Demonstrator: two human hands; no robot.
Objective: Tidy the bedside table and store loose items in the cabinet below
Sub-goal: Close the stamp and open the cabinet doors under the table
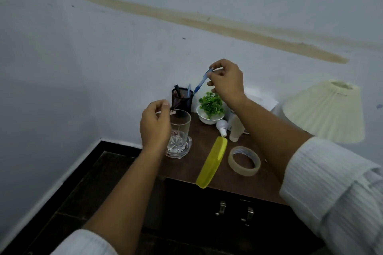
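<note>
My right hand (226, 80) pinches the top of a blue pen (202, 82), whose tip points down at the rim of a black mesh pen holder (182, 99) at the back of the brown bedside table (186, 163). My left hand (155, 124) hovers beside a clear drinking glass (180, 128) standing in a glass ashtray (181, 149), with a thin pale stick pinched in its fingers. On the table lie a yellow comb (212, 161), a roll of clear tape (244, 160), a white light bulb (222, 126) and a white tube (236, 130). The cabinet doors (234, 211) below are closed.
A small green plant in a white bowl (209, 107) stands behind the bulb. A cream lampshade (325, 112) leans at the right, partly behind my right sleeve. The wall runs close behind the table; dark floor tiles (89, 182) lie to the left.
</note>
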